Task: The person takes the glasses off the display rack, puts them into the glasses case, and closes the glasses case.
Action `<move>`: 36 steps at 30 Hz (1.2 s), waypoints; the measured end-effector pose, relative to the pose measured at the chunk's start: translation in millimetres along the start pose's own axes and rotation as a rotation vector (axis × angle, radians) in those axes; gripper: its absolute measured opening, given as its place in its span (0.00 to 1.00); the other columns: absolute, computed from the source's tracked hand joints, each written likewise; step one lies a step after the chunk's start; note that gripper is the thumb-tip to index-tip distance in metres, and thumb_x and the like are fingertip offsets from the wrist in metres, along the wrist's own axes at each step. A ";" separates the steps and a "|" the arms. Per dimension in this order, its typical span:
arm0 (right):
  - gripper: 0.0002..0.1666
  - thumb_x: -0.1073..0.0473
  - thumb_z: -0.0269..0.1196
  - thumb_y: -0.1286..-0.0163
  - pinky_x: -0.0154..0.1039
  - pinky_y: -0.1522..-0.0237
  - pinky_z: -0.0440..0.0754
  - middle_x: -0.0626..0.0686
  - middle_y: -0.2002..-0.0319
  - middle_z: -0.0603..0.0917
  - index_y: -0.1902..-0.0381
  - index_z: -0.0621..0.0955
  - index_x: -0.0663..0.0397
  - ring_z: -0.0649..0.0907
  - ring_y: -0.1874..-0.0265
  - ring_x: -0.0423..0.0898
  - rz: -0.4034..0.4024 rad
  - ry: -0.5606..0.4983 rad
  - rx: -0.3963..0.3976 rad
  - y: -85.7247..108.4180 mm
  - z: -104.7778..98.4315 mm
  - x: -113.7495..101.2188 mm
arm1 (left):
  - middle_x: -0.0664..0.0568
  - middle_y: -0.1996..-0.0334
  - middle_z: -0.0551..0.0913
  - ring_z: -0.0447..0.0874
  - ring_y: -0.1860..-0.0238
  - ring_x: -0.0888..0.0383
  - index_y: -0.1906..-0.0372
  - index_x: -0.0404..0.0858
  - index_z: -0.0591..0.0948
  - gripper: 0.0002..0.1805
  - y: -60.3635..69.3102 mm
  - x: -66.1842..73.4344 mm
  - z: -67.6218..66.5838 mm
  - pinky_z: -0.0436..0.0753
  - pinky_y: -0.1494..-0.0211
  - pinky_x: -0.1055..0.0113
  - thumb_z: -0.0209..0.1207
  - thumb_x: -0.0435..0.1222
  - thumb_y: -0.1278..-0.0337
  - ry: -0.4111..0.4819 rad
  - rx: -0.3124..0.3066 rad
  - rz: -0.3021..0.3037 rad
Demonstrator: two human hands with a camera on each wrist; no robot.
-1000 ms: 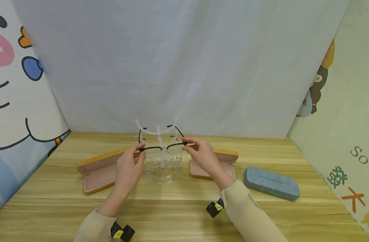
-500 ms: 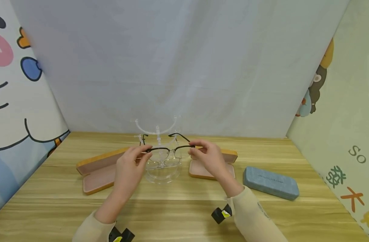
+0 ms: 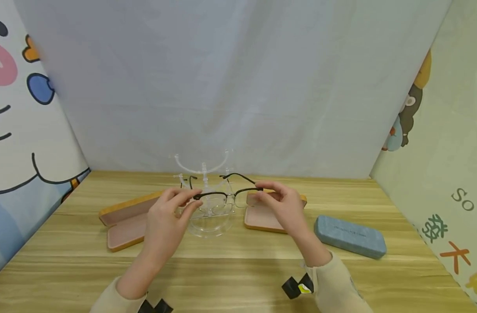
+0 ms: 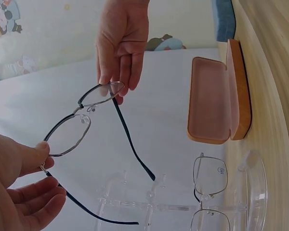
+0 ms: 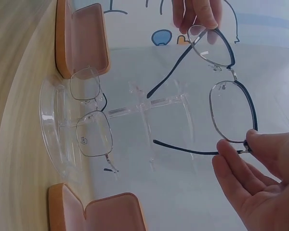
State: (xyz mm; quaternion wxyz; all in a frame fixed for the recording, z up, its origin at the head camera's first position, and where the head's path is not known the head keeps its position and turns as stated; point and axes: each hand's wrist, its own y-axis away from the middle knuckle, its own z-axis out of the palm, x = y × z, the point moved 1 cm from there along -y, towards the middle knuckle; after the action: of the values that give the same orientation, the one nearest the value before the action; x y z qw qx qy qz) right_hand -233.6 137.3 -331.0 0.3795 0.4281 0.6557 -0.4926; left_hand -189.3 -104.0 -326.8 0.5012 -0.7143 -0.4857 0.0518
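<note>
Both hands hold one pair of black half-rim eyeglasses [image 3: 216, 194] in the air, with the temples spread toward the back. The left hand [image 3: 166, 221] pinches the left hinge corner between thumb and fingers. At the opposite corner, the right hand [image 3: 283, 208] grips the frame the same way. Behind the glasses stands a clear plastic display stand [image 3: 205, 170]. A second, thin metal-framed pair of eyeglasses [image 4: 210, 176] sits on its lower level; in the head view the held pair partly covers it. The stand's upper arms [image 5: 145, 122] carry no glasses.
An open orange case with pink lining [image 3: 125, 233] lies left of the stand. Another open orange case [image 3: 262, 218] is on the right, partly behind the right hand. Farther right rests a closed blue case [image 3: 350, 236]. A white cloth [image 3: 238, 87] hangs behind the wooden table [image 3: 230, 278].
Both hands have brought the black half-rim eyeglasses away from the stand, toward the right and closer to the person. The stand and cases have stayed put.
</note>
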 end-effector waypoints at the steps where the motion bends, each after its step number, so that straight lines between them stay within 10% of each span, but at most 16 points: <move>1: 0.15 0.60 0.62 0.39 0.41 0.56 0.80 0.58 0.57 0.83 0.54 0.80 0.57 0.83 0.61 0.49 -0.006 0.000 0.008 1.6 -1.4 -1.5 | 0.52 0.68 0.79 0.76 0.70 0.61 0.60 0.44 0.85 0.13 -0.1 1.5 -0.7 0.69 0.78 0.73 0.67 0.36 0.57 0.002 0.002 0.008; 21: 0.16 0.60 0.62 0.38 0.31 0.56 0.79 0.41 0.60 0.83 0.54 0.80 0.61 0.82 0.60 0.36 -0.112 0.012 0.123 18.3 -33.0 -23.4 | 0.54 0.68 0.79 0.78 0.65 0.61 0.61 0.45 0.85 0.12 -14.8 22.0 7.6 0.76 0.71 0.69 0.66 0.38 0.56 0.103 -0.052 0.066; 28: 0.17 0.59 0.62 0.39 0.31 0.57 0.79 0.54 0.55 0.82 0.54 0.80 0.61 0.81 0.60 0.37 -0.095 0.042 0.148 14.0 -35.7 -17.4 | 0.53 0.64 0.80 0.79 0.63 0.59 0.59 0.45 0.84 0.12 -23.7 10.2 29.4 0.78 0.68 0.67 0.63 0.40 0.51 0.144 -0.125 -0.047; 36: 0.17 0.55 0.63 0.39 0.32 0.56 0.79 0.45 0.59 0.83 0.54 0.81 0.56 0.81 0.59 0.39 -0.053 0.033 0.199 5.8 -38.3 -9.3 | 0.51 0.64 0.83 0.82 0.64 0.57 0.57 0.43 0.83 0.12 -34.4 6.0 47.1 0.81 0.60 0.62 0.61 0.40 0.47 0.216 -0.158 -0.157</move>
State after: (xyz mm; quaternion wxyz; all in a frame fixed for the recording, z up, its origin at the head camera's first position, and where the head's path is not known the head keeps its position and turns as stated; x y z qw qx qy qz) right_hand -227.9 173.5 -315.6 0.3113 0.4543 0.6209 -0.5579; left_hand -234.7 -67.3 -321.1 0.4951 -0.7128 -0.4860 -0.1032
